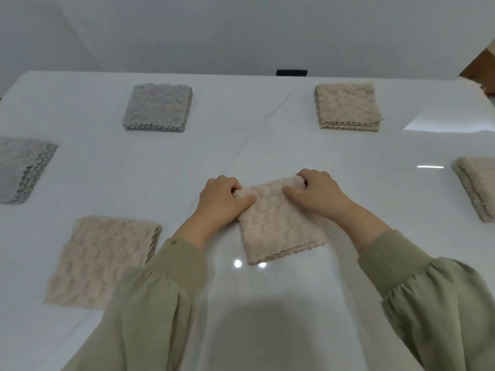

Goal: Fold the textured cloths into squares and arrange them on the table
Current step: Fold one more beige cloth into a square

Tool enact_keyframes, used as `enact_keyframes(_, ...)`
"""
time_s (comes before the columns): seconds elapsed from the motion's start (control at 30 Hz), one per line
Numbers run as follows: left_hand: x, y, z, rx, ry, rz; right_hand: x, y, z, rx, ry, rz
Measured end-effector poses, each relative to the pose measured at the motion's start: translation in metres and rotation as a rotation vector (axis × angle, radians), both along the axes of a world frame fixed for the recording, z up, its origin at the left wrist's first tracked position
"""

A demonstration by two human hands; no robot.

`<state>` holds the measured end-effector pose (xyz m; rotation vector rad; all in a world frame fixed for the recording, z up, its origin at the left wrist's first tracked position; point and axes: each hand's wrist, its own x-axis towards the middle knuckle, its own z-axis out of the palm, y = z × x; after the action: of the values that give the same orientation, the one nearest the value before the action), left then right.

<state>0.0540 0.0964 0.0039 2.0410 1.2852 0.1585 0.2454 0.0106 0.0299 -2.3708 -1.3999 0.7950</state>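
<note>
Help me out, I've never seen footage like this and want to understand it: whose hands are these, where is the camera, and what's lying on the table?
There is no machine here. The single picture comes from a camera worn on a person's head, looking down at their own hands. The left hand and right hand grip the far edge of a folded beige cloth on a white table. Around it lie two folded grey cloths, two folded beige ones, and a larger beige cloth near left.

On the table point(267, 145), both hands grip the centre folded cloth point(278, 226), with two stacks point(158, 107) point(348, 105) behind and cloths point(103, 261) point(476, 188) either side.
</note>
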Motion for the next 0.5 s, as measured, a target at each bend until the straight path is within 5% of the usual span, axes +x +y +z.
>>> enact_keyframes(0.13,-0.013,-0.026,0.01,-0.114,-0.074,0.082,-0.009,-0.031,0.012,-0.121,0.096,0.001)
enact_keyframes(0.33,-0.02,-0.054,0.026,-0.186,-0.097,0.13,-0.032,-0.061,0.023,-0.013,0.384,-0.22)
enact_keyframes(0.5,-0.013,-0.083,0.037,-0.451,-0.28,0.273,-0.032,-0.083,0.026,0.055,0.45,-0.45)
